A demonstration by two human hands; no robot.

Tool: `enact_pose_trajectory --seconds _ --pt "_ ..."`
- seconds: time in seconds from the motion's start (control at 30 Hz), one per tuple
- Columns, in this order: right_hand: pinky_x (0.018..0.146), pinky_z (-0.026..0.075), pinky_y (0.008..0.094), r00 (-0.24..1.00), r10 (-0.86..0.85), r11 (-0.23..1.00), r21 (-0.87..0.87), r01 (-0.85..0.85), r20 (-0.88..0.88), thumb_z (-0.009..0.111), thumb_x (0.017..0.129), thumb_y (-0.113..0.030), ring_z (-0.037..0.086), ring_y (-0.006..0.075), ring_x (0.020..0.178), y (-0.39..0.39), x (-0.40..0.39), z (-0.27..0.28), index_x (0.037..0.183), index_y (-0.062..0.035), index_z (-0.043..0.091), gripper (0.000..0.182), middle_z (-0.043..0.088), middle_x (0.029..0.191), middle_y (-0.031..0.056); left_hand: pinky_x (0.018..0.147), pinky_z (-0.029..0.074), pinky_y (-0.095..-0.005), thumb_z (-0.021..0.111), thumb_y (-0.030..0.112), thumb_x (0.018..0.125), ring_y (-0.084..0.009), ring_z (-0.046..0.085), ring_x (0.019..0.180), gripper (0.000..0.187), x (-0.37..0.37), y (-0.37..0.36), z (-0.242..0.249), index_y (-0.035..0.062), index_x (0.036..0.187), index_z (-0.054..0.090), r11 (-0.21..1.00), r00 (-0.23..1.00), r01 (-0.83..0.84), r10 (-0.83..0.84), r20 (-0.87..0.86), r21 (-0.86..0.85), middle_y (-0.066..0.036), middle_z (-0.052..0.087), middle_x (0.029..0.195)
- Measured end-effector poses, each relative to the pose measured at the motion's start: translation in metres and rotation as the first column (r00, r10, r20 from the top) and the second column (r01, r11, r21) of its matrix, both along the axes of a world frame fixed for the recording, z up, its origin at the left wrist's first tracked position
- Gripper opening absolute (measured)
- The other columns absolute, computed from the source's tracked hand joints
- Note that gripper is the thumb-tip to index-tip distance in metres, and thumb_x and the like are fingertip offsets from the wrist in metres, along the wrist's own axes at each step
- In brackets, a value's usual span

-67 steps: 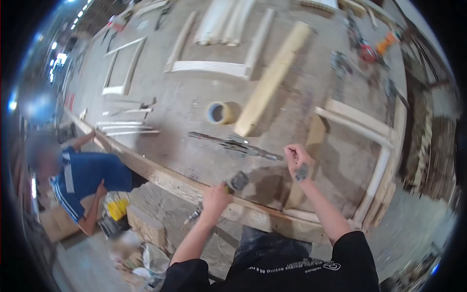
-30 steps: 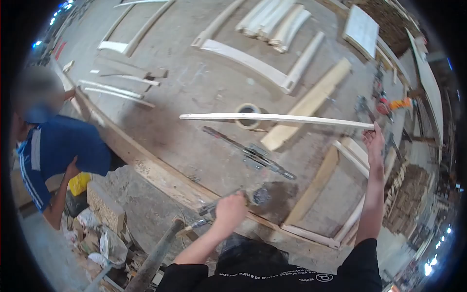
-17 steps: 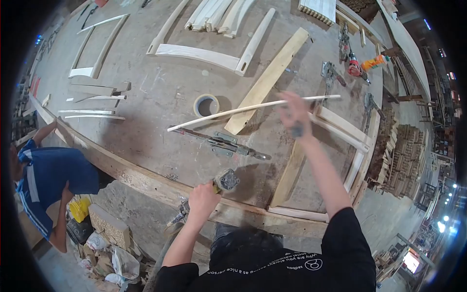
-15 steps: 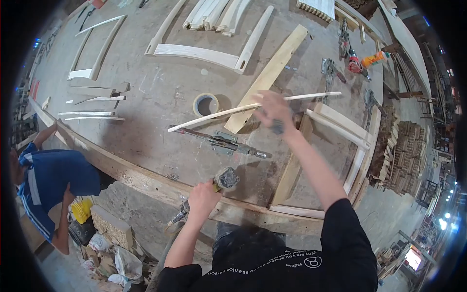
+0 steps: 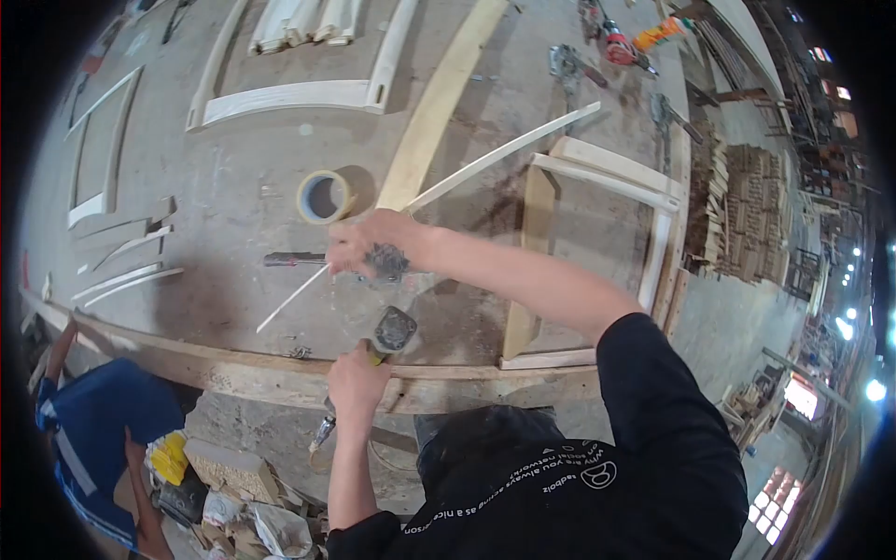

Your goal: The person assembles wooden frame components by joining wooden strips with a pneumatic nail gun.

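Note:
My left hand (image 5: 357, 381) is wrapped round a tool with a dark, rounded square end (image 5: 394, 329), at the table's front edge. My right hand (image 5: 373, 247) has its fingers closed round a long, thin pale wooden strip (image 5: 509, 149), which slants from lower left to upper right. Beneath and behind this hand lies a metal toggle clamp (image 5: 294, 259), partly hidden. A wide yellowish board (image 5: 448, 103) runs away from the hand, beyond the strip. Left of the board sits a roll of tape (image 5: 324, 197).
A wooden frame (image 5: 607, 168) lies at the right and a U-shaped frame (image 5: 289, 96) at the back. A red drill (image 5: 623, 49) and orange bottle (image 5: 661, 35) are at the back right. At the left, a person in blue (image 5: 112, 411) bends beside the table's wooden edge (image 5: 252, 381).
My right hand has moved left and nearer, and its fingers have closed on the strip, which is now tilted more steeply. The camera view has shifted, so the table items appear farther left.

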State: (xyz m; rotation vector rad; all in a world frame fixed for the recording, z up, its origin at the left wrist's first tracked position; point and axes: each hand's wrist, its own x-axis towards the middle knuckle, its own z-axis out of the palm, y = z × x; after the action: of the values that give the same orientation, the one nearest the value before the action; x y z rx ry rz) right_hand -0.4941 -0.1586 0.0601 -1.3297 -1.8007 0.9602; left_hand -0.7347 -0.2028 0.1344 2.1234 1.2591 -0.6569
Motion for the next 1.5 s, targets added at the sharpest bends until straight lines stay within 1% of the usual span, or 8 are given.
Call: enact_pose_trajectory --seconds 0.17,0.27,0.4,0.53,0.67,1.1,1.3,1.5 --pt "0.059 0.054 0.045 0.861 0.213 0.955 0.086 -0.283 0.462 0.055 0.098 -0.051 0.07 0.0291 0.076 -0.061 0.03 0.058 0.098 -0.0163 0.063 0.036 0.06 0.089 0.0066 0.076 0.055 -0.0507 0.076 0.037 0.079 -0.0446 0.07 0.084 0.048 -0.002 0.0 -0.001 -0.0014 0.106 0.07 0.999 0.996 -0.038 0.041 0.079 -0.033 -0.026 0.071 0.085" --pt "0.062 0.057 0.0468 0.698 0.522 0.849 -0.372 -0.375 0.489 0.049 0.095 -0.064 0.071 0.031 0.08 -0.099 0.06 0.124 0.107 -0.018 0.062 0.049 0.061 0.096 0.0072 0.082 0.055 -0.0514 0.075 0.032 0.079 -0.0449 0.07 0.092 0.052 0.007 0.002 0.007 -0.0004 0.12 0.069 0.998 0.999 -0.035 0.035 -0.013 -0.05 -0.029 0.071 0.092" --pt "0.065 0.058 0.0492 0.649 0.665 0.736 -0.477 -0.481 0.371 0.049 0.095 -0.064 0.071 0.035 0.08 -0.149 0.067 0.125 0.12 -0.022 0.061 0.05 0.058 0.107 0.0114 0.083 0.054 -0.0507 0.075 0.032 0.079 -0.0458 0.069 0.094 0.051 0.011 0.0 0.01 -0.001 0.117 0.07 0.999 1.0 -0.013 0.013 -0.016 -0.035 -0.029 0.071 0.093" --pt "0.077 0.053 0.0442 0.693 0.672 0.699 -0.534 -0.476 0.261 0.053 0.098 -0.049 0.067 0.0306 0.089 -0.177 0.043 0.06 0.126 -0.0264 0.063 0.037 0.058 0.106 0.0102 0.081 0.054 -0.0515 0.075 0.035 0.082 -0.0458 0.069 0.092 0.046 0.02 -0.006 0.02 -0.0008 0.11 0.071 0.999 1.0 -0.03 0.03 0.0 -0.033 -0.028 0.072 0.091" --pt "0.094 0.039 0.0376 0.598 0.588 0.79 -0.229 -0.568 0.545 0.058 0.096 -0.043 0.057 0.0225 0.1 -0.202 0.057 0.001 0.118 -0.0292 0.069 0.028 0.058 0.098 0.0053 0.079 0.053 -0.0525 0.075 0.036 0.084 -0.0468 0.068 0.089 0.041 0.022 -0.013 0.014 0.0016 0.105 0.071 1.0 1.0 -0.024 0.024 -0.012 0.016 -0.026 0.072 0.088" --pt "0.09 0.037 0.0426 0.79 0.553 0.82 -0.338 -0.461 0.265 0.07 0.087 -0.032 0.058 0.0232 0.1 -0.233 0.071 -0.045 0.101 -0.0266 0.078 0.017 0.065 0.088 0.0029 0.067 0.052 -0.0456 0.075 0.038 0.091 -0.0351 0.07 0.07 0.046 0.018 -0.03 0.018 -0.0055 0.101 0.066 0.99 0.934 -0.097 0.128 0.334 -0.107 -0.017 0.069 0.073" --pt "0.096 0.036 0.042 0.768 0.529 0.829 -0.413 -0.376 0.361 0.073 0.081 -0.023 0.06 0.0211 0.105 -0.227 0.079 -0.046 0.081 -0.0223 0.077 0.004 0.069 0.093 0.0005 0.049 0.049 -0.0328 0.059 0.039 0.105 -0.0181 0.06 0.05 0.045 0.018 -0.031 0.032 -0.0007 0.082 0.059 0.546 0.727 -0.406 0.679 0.103 -0.733 -0.01 0.06 0.064" --pt "0.094 0.039 0.0391 0.777 0.504 0.843 -0.409 -0.349 0.377 0.072 0.073 -0.016 0.058 0.0192 0.102 -0.243 0.081 -0.045 0.069 -0.0202 0.07 0.006 0.061 0.086 -0.0003 0.053 0.054 -0.0358 0.019 0.054 0.11 -0.0224 0.06 0.048 0.077 0.008 -0.069 -0.021 0.0042 0.065 0.056 0.258 0.7 -0.405 0.704 -0.116 -0.877 -0.011 0.055 0.052"
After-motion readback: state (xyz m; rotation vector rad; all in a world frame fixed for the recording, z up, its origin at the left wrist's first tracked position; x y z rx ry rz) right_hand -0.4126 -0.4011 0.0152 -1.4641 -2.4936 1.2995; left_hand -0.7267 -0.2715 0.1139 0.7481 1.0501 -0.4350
